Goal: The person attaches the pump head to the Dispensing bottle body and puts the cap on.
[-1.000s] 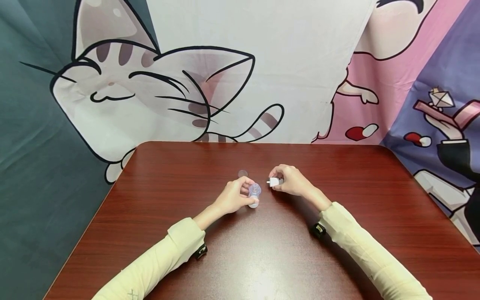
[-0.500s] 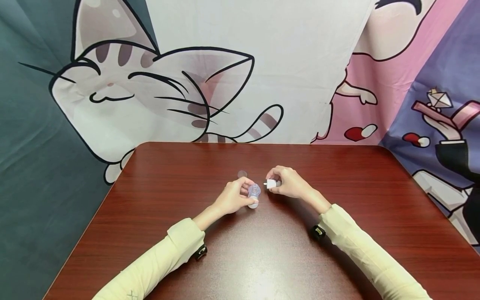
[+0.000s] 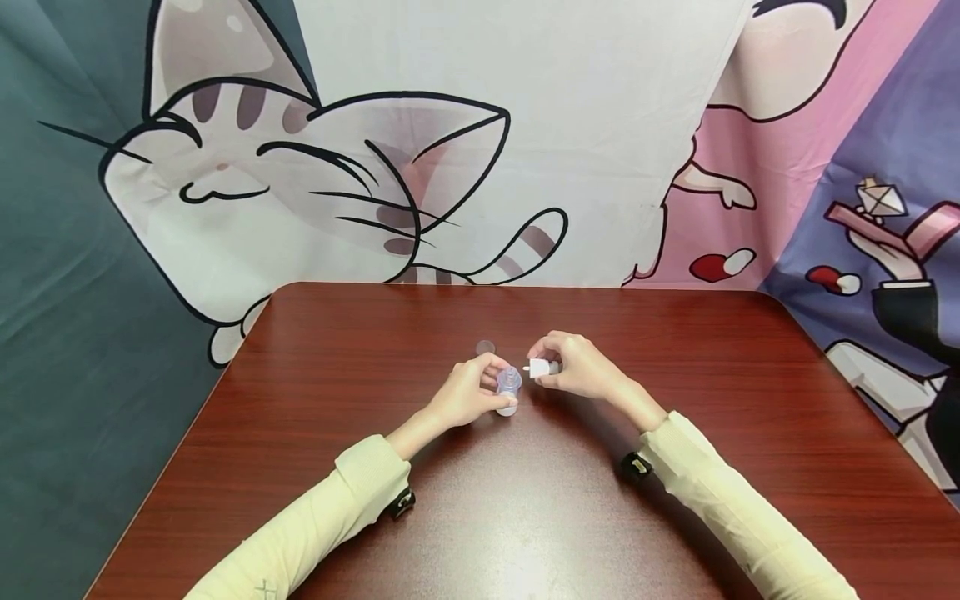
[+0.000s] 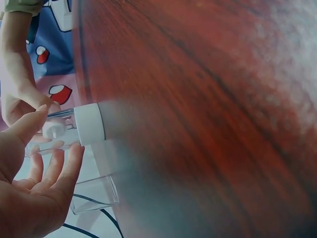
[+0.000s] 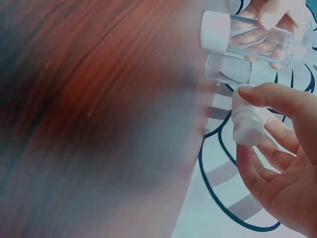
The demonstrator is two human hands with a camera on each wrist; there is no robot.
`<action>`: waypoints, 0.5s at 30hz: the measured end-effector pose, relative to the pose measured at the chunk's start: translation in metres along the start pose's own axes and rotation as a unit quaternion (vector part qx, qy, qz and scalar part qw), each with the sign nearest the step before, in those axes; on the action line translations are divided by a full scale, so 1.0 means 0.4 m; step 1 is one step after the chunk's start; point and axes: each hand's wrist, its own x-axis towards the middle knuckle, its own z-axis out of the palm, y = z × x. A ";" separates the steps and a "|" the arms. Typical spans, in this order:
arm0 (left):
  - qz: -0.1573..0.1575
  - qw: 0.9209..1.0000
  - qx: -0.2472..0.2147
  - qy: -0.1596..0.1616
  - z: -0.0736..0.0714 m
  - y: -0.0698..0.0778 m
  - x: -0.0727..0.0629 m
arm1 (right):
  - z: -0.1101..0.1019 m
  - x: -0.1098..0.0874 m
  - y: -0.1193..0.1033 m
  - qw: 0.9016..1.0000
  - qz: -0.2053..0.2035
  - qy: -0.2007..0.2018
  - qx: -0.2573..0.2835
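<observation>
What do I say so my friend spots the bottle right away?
Find the big reddish-brown table, then the left hand over it. The bottle is what that hand holds. It's see-through with a white base; the piece in the right hand is mostly white, and the nearby cup is all clear.

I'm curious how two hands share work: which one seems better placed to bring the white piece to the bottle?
Probably the right hand: it pinches the white piece beside the clear bottle, which the left hand grips upright.
</observation>
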 end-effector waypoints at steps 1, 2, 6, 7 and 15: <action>0.003 1.000 0.000 -0.001 0.000 0.000 0.000 | -0.002 -0.001 -0.004 1.000 -0.003 0.000 0.000; 0.004 1.000 0.000 -0.002 -0.001 0.001 0.000 | -0.003 -0.002 -0.008 1.000 -0.006 0.000 -0.001; 0.009 1.000 0.001 -0.004 -0.001 0.000 0.001 | -0.006 -0.004 -0.016 1.000 -0.017 0.005 -0.001; 0.010 1.000 0.001 -0.003 -0.001 -0.001 0.001 | -0.007 -0.005 -0.018 1.000 -0.018 0.007 -0.002; 0.008 1.000 0.002 -0.003 0.000 0.001 -0.001 | -0.017 -0.011 -0.032 1.000 -0.011 0.012 0.010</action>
